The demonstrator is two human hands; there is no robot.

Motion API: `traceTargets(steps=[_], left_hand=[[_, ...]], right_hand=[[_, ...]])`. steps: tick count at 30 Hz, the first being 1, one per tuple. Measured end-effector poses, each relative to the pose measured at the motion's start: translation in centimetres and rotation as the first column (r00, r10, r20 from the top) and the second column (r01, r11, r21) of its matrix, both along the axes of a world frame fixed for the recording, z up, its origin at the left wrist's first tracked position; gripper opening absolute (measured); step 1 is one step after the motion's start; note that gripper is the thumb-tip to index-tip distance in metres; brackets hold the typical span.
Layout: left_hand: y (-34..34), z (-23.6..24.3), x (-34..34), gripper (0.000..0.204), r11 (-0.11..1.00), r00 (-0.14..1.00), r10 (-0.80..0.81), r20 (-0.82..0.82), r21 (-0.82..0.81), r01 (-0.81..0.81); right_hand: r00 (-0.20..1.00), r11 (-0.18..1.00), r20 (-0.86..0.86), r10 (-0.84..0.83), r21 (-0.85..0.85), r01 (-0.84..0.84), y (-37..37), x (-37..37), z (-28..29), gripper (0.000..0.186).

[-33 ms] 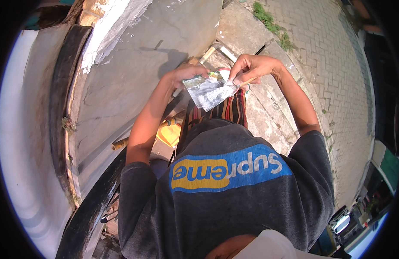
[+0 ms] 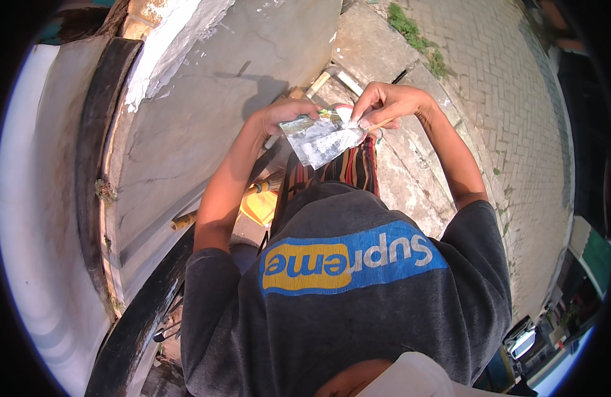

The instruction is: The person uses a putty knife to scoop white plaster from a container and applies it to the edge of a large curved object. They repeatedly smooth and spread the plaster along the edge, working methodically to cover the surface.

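Note:
In front of my lap I hold a crumpled, silvery plastic packet (image 2: 316, 147) smeared with white. My left hand (image 2: 289, 114) is closed on its upper left edge, thumb on top. At the packet's upper right, my right hand (image 2: 391, 104) is closed, with fingertips pinched together by the white part of the edge. A thin light-brown stick (image 2: 379, 124) runs under the right fingers toward the packet; its kind is hard to make out. What lies inside the packet cannot be seen.
A grey wall (image 2: 179, 139) with peeling white paint stands on my left. Pale pipes (image 2: 318, 83) lie beyond my hands. A yellow object (image 2: 259, 208) is beside my left leg, near a dark curved beam (image 2: 146, 331). Paving (image 2: 517, 139) stretches away on the right.
The packet's lower corner has risen very slightly and its surface creases have shifted. Both hands keep their hold in nearly the same place.

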State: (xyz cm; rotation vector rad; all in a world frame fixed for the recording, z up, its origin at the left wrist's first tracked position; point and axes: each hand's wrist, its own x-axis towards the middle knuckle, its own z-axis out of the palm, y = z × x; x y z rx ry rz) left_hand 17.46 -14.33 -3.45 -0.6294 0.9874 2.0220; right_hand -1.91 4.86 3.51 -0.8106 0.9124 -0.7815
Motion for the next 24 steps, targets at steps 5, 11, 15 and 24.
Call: traceTargets(steps=[5, 11, 15, 24], left_hand=[[-0.1, 2.9, 0.4, 0.037, 0.982, 0.987, 0.158, -0.034, -0.099, -0.161], [-1.5, 3.8, 0.1, 0.037, 0.966, 0.987, 0.146, -0.069, -0.206, -0.158], [-1.6, 4.3, -0.1, 0.034, 0.971, 0.978, 0.203, -0.039, -0.117, -0.207], [-1.9, 3.1, 0.6, 0.041, 0.942, 0.953, 0.302, 0.032, -0.162, -0.294]], right_hand=[[0.973, 0.968, 0.09, -0.213, -0.119, 0.223, 2.5, -3.8, 0.4, 0.019], [0.979, 0.994, -0.189, -0.082, 0.059, 0.095, 3.5, -4.5, -0.4, 0.024], [0.985, 0.991, -0.145, -0.091, 0.087, 0.104, 3.5, -4.0, -2.1, 0.022], [0.762, 0.717, 0.371, -0.53, -0.283, 0.637, -1.1, -1.4, 2.8, 0.024]])
